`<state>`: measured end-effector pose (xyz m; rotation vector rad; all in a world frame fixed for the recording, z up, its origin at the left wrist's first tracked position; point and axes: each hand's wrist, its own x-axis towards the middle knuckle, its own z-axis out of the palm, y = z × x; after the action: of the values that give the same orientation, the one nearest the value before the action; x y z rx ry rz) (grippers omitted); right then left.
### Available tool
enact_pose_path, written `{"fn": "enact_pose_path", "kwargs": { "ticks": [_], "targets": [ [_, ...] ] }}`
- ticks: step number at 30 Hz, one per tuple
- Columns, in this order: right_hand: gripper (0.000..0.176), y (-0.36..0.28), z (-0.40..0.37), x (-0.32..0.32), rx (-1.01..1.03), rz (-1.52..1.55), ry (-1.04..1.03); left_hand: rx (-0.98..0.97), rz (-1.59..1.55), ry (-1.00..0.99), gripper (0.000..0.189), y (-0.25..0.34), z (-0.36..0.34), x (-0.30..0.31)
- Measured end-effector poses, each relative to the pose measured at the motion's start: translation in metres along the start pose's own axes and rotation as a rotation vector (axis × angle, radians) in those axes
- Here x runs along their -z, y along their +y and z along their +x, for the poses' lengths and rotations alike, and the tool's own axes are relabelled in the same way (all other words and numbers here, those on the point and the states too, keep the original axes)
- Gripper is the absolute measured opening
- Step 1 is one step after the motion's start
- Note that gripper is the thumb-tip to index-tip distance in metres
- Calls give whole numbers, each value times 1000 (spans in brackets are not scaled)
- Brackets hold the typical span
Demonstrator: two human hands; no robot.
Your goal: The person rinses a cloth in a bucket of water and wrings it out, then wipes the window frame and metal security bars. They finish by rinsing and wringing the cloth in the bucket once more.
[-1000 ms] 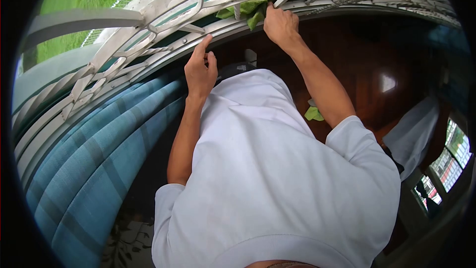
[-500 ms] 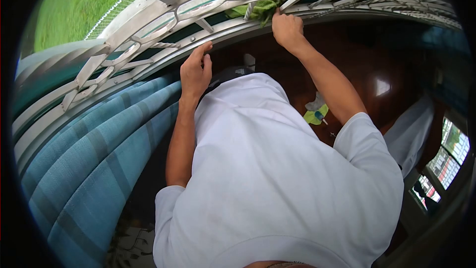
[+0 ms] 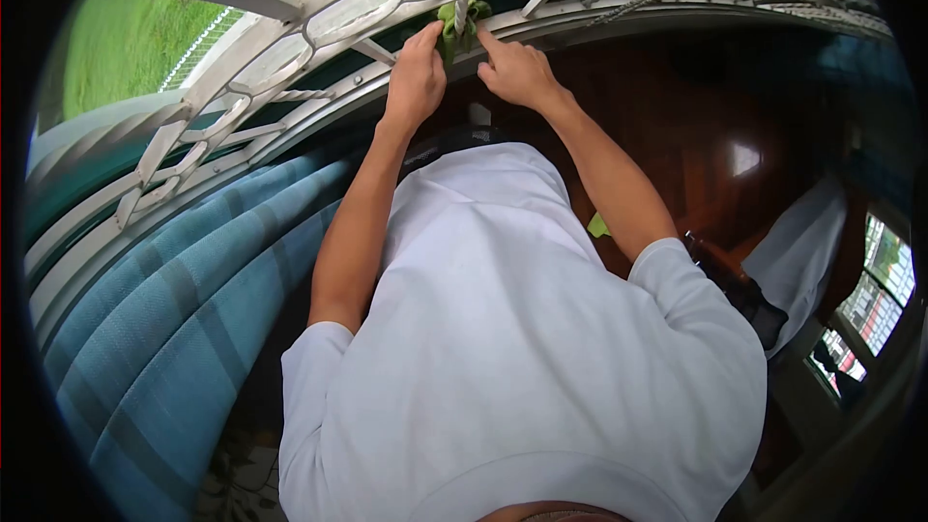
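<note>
A green cloth (image 3: 450, 31) is wrapped around a twisted white bar of the window grille (image 3: 358, 8). On its left side, my left hand (image 3: 418, 75) has its fingers closed on the cloth's edge. My right hand (image 3: 517, 68) is at the right side of the cloth, fingertips pinched at its edge, with the other fingers curled. The cloth hangs a little below the bar between both hands.
Blue curtains (image 3: 184, 300) hang at the left below the grille. A dark reddish-brown glossy surface (image 3: 657, 116) lies at the right, with a white cloth (image 3: 797, 251) beyond. Part of a yellow-green item (image 3: 598, 225) shows beside my right forearm. Grass is outside.
My left hand has moved up and right to the cloth. My right hand has shifted left, and the cloth is now bunched around the bar. A dark object has appeared near my right sleeve.
</note>
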<state>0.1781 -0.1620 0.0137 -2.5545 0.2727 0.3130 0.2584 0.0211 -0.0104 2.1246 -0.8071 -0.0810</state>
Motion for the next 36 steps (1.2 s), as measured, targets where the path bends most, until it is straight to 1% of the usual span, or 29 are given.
{"fn": "enact_pose_path", "kwargs": {
  "ticks": [1, 2, 4, 5, 7, 8, 10, 11, 12, 14, 15, 16, 18, 19, 20, 22, 23, 25, 26, 28, 29, 30, 31, 32, 33, 34, 35, 36],
  "targets": [
    [61, 0, -14, -1, -25, 70, 14, 68, -72, -43, 39, 2, 10, 4],
    [63, 3, -28, -5, -48, 141, 26, 126, -79, -114, 43, 1, 21, 6],
    [60, 16, -47, -13, -84, 207, 3, -31, -64, -241, 51, -29, 41, -15],
    [58, 24, -55, -20, -119, 207, 5, -28, -63, -244, 51, -23, 50, -16],
    [52, 36, -66, -25, -164, 196, 17, 26, -116, -404, 56, -12, 68, -16],
    [52, 41, -68, -21, -169, 199, 18, 24, -117, -410, 56, -9, 69, -16],
    [51, 50, -69, -13, -144, 174, 19, 44, -32, -422, 62, 0, 63, -11],
    [48, 51, -67, -2, -167, 167, -9, 57, 112, -413, 62, 15, 59, -1],
    [48, 56, -66, 5, -158, 164, -11, 61, 115, -405, 62, 15, 48, 2],
    [45, 69, -63, 18, -176, 176, 70, -32, 337, -220, 54, 11, 21, 11],
    [43, 76, -61, 26, -199, 172, 79, -9, 431, -164, 50, 17, 9, 13],
    [42, 83, -60, 31, -219, 184, 85, -10, 531, -97, 51, 13, -2, 8],
    [40, 106, -58, 28, -235, 160, 129, -53, 628, -76, 52, 14, -1, 0],
    [36, 112, -58, 26, -233, 166, 169, -12, 546, -156, 47, 14, 12, 4],
    [36, 117, -56, 22, -223, 170, 164, -5, 555, -153, 47, 12, 30, 4],
    [34, 121, -55, 12, -174, 222, 197, -33, 286, -325, 46, 7, 54, 0],
    [34, 114, -52, 10, -161, 227, 183, -15, 294, -321, 46, 10, 55, -1],
    [32, 98, -51, 6, -53, 240, 172, 75, 432, -326, 40, 18, 55, -4],
    [32, 89, -53, 2, -44, 239, 158, 92, 433, -323, 40, 21, 49, 0],
    [30, 70, -48, -1, 124, 269, 255, 92, 697, -436, 42, 31, 37, 10],
    [33, 54, -48, 6, 84, 306, 178, 193, 813, -485, 44, 40, 27, 15],
    [33, 39, -47, 12, 94, 307, 170, 205, 815, -481, 44, 36, 14, 15],
    [37, 25, -45, 16, 96, 340, 110, 29, 949, -305, 43, 25, -4, 13],
    [42, 11, -43, 19, 96, 373, 50, -154, 1071, -127, 43, 27, -14, 16],
    [42, -2, -39, 20, 96, 376, 48, -111, 1055, -169, 41, 28, -21, 17],
    [50, -14, -34, 20, 145, 344, 1, -112, 1056, -174, 41, 38, -27, 24],
    [59, -24, -28, 16, 193, 313, -44, -129, 878, -145, 38, 50, -32, 34],
    [59, -32, -21, 9, 190, 319, -38, -149, 701, -115, 35, 60, -37, 44]
  ]
}}
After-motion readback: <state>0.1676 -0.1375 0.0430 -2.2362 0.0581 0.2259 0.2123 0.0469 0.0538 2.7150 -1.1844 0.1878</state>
